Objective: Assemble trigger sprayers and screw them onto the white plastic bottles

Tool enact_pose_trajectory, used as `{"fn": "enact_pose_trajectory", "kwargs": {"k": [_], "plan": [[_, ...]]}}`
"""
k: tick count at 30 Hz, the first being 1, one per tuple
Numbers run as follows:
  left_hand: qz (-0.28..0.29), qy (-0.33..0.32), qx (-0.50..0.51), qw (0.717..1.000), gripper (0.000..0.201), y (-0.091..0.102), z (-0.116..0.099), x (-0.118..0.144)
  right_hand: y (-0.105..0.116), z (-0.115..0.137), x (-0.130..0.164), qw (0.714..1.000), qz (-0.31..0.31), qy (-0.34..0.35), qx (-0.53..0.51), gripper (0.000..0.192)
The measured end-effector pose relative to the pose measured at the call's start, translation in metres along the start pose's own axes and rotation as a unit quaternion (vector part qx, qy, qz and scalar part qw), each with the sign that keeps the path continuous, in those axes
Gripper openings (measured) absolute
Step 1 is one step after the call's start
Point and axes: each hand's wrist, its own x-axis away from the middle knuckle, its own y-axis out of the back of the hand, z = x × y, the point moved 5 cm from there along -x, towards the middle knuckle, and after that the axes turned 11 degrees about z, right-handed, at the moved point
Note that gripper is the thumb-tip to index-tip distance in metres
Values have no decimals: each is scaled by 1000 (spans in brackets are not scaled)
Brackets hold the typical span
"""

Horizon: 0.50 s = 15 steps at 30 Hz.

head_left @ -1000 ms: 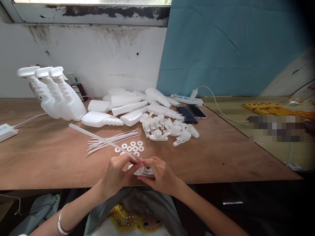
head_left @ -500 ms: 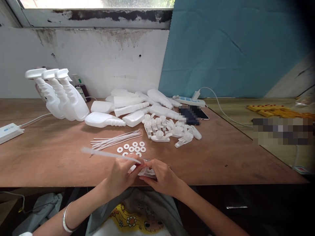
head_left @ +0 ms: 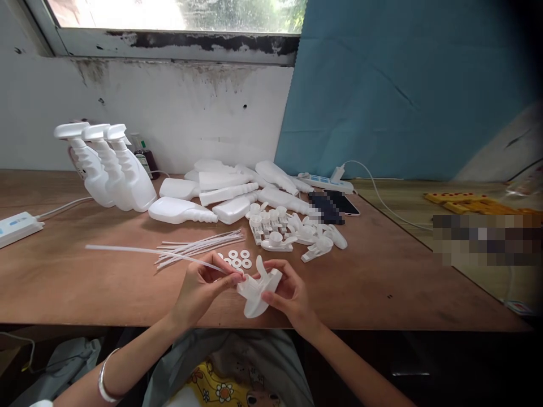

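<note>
Between finger and thumb, my left hand pinches a thin white plastic tube near its right end, at the collar of a white trigger spray head. Most of the tube sticks out to the left above the table. My right hand grips the spray head by its body, trigger pointing up. Whether the tube end sits inside the collar is hidden by my left fingers. Just beyond my hands lie several white ring washers, partly covered by the left hand, and a bundle of loose tubes.
Several more spray heads lie in a group beyond my right hand. White bottles are piled behind them. Assembled spray bottles stand at the left. A power strip, a phone and a second power strip also rest on the table.
The spray head has been turned and raised, so its trigger and body now show. The tube has swung flatter and reaches further left. The camera view has tilted up slightly.
</note>
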Motion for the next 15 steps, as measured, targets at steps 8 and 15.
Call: {"fn": "enact_pose_trajectory", "kwargs": {"k": [8, 15], "plan": [[91, -12, -25, 995, 20, -8, 1, -5, -11, -5, 0, 979, 3, -81, -188, 40], [18, -53, -621, 782, 33, 92, -4, -68, 41, 11, 5, 976, -212, 34, 28, 31]]}}
